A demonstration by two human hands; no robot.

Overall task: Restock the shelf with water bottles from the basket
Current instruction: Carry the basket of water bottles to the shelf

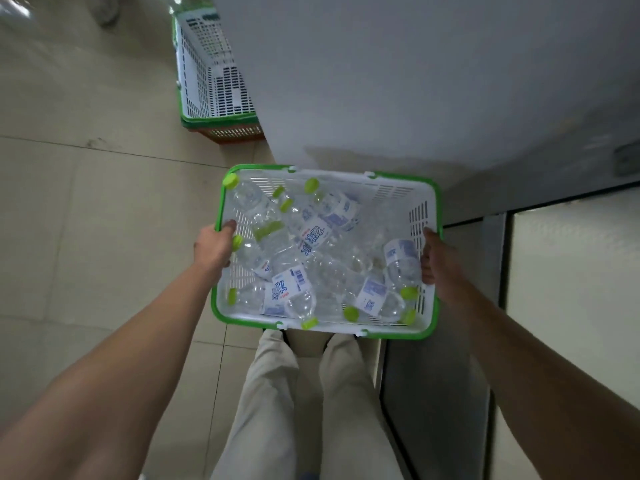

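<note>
Head view: left hand (214,245) grips the basket (391,195) at its left rim, fingers (230,225) curled over the green edge. Right hand (438,258) clamps the right rim, thumb inside the wall, other fingers hidden outside. Water bottles (313,233) lie jumbled in the basket between both hands. White panel (415,81) sits close beyond the far rim; can't tell if they touch. Open tiled floor (86,202) lies left of the left hand, stacked baskets (207,71) further ahead.
</note>
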